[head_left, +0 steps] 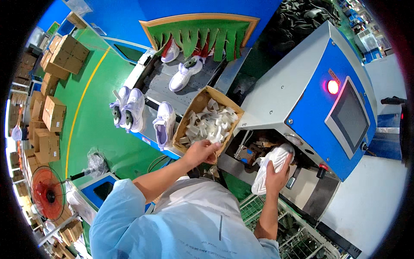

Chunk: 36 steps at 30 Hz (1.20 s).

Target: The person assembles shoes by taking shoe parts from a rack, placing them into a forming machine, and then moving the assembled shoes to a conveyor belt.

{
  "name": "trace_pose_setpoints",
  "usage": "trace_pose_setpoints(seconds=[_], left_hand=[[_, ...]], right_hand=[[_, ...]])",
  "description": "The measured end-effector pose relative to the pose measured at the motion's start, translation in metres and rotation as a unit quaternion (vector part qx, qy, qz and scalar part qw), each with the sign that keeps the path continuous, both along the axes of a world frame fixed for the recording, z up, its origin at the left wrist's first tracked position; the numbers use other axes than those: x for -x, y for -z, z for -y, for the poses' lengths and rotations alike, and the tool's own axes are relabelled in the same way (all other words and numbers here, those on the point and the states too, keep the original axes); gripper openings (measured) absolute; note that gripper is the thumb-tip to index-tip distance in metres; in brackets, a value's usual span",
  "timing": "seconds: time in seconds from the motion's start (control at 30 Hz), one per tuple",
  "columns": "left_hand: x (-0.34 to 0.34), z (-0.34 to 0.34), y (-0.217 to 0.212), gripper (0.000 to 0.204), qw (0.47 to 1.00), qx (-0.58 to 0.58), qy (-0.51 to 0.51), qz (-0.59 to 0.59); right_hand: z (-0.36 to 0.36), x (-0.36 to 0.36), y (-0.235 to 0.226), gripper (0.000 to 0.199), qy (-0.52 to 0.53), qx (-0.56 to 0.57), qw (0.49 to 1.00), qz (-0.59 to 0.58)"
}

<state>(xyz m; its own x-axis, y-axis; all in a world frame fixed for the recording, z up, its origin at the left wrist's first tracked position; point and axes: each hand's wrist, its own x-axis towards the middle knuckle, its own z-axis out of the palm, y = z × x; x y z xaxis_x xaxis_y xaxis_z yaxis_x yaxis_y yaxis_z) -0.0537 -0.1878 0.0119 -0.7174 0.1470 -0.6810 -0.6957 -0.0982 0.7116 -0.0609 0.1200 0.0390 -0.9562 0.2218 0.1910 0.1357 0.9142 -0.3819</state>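
My right hand (278,175) grips a white shoe (269,169), its pale sole turned up, at the opening of the blue and grey machine (280,95). My left hand (202,154) is over the near edge of a cardboard box (180,127) full of white strips (211,123). Its fingers are curled together; whether they pinch a strip is too small to tell. Left of the box, a white and lavender shoe (164,125) stands on the conveyor's end, with a pair of similar shoes (131,108) farther left.
Another shoe (186,73) rests on the dark conveyor (166,84), below a green fringed curtain (194,36). A red light (332,86) glows beside the machine's screen (350,116). A wire basket (297,241) stands below. Cartons (54,113) and an orange fan (47,194) are at the left.
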Motion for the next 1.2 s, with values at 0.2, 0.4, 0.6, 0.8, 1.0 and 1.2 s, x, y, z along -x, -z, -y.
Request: trace_pose_setpoints(seconds=[0.2, 0.4, 0.6, 0.8, 1.0, 1.2], left_hand=[[-0.008, -0.027, 0.0, 0.042, 0.984, 0.006, 0.175, -0.016], [-0.016, -0.084, -0.01, 0.078, 0.925, -0.219, 0.284, 0.127], [-0.053, -0.113, 0.039, 0.073, 0.765, -0.398, 0.41, 0.297], [-0.058, -0.076, 0.018, 0.062, 0.874, -0.122, 0.467, 0.057], [-0.037, -0.055, -0.054, 0.062, 0.833, 0.121, 0.532, -0.094], [-0.074, -0.094, -0.076, 0.049, 0.831, 0.115, 0.52, -0.16]], right_hand=[[0.006, -0.018, -0.004, 0.082, 0.024, 0.073, 0.996, -0.046], [0.027, -0.122, -0.003, 0.087, 0.054, 0.051, 0.997, -0.02], [0.038, -0.183, -0.075, 0.081, -0.169, 0.034, 0.968, 0.183], [0.027, -0.105, -0.008, 0.048, 0.168, 0.749, 0.638, 0.056], [0.057, -0.129, -0.027, 0.042, 0.164, 0.781, 0.599, -0.07], [-0.024, -0.298, -0.062, 0.055, 0.241, 0.67, 0.679, -0.179]])
